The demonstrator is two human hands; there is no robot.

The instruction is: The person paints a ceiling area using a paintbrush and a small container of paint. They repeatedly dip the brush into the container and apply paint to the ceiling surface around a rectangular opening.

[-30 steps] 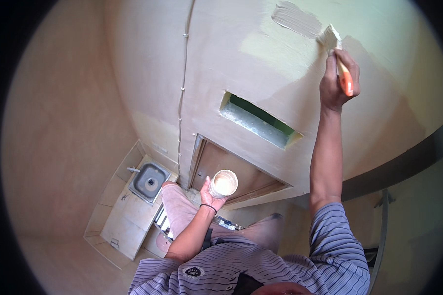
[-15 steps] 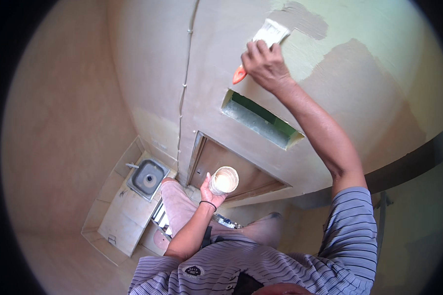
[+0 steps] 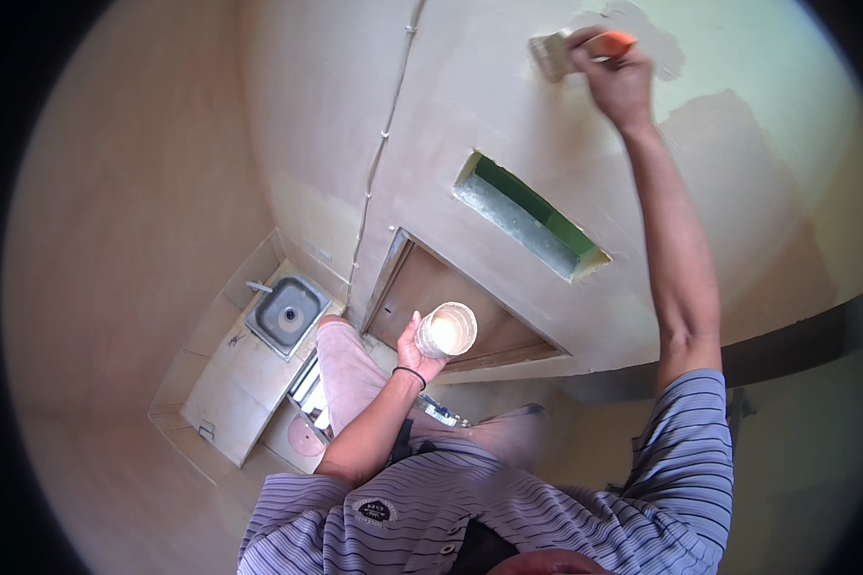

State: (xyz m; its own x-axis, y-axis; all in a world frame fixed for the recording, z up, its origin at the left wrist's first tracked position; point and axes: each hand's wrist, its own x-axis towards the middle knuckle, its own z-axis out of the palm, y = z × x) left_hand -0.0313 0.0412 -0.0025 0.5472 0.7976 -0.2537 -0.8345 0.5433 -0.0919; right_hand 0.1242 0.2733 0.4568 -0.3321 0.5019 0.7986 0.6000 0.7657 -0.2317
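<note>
My right hand (image 3: 623, 84) reaches high up the wall, closed round a wide paintbrush (image 3: 552, 56) with an orange handle. The bristles point left and press on the wall (image 3: 508, 105), slightly blurred. A darker grey patch (image 3: 657, 38) with rough edges lies just right of the brush, and pale greenish paint spreads farther right. Low in front of my body, my left hand (image 3: 414, 347) is wrapped round a round tub (image 3: 449, 330). Whitish paint shows inside it, and its rim is smeared.
Below the brush a slot-shaped opening (image 3: 532, 216) with a green inside cuts through the wall. Beneath that stands a brown door (image 3: 431, 292). A thin cable (image 3: 384, 134) runs down the wall. At left are a steel sink (image 3: 291, 314) and a tiled counter (image 3: 235, 383).
My right hand has moved up and right and turned over, so the bristles now point left and the handle right. The tub stays in my left hand. The view has shifted slightly.
</note>
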